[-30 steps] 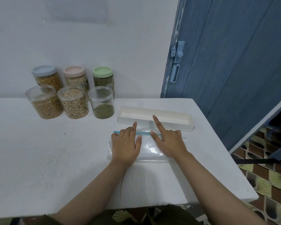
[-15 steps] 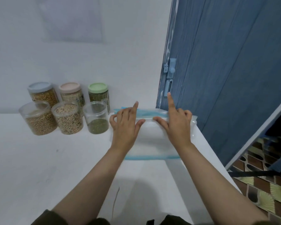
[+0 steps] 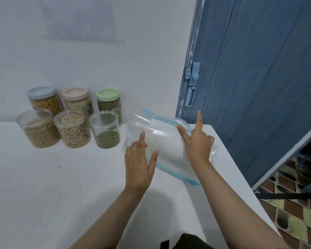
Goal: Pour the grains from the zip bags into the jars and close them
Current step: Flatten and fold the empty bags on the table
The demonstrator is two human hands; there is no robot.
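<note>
Both hands rest on a clear, blue-edged zip bag lying near the table's right edge, beside the blue door. The left hand lies flat with fingers spread on the bag's near-left part; the right hand presses its right side, forefinger raised. Neither hand is closed around it. The bag looks empty or nearly so. Toward the back-left of the table stand three open jars holding grain and three lidded jars behind them. To handle the bag well, the person would likely do best to pinch the zip edge firmly, since the slick film could slide.
</note>
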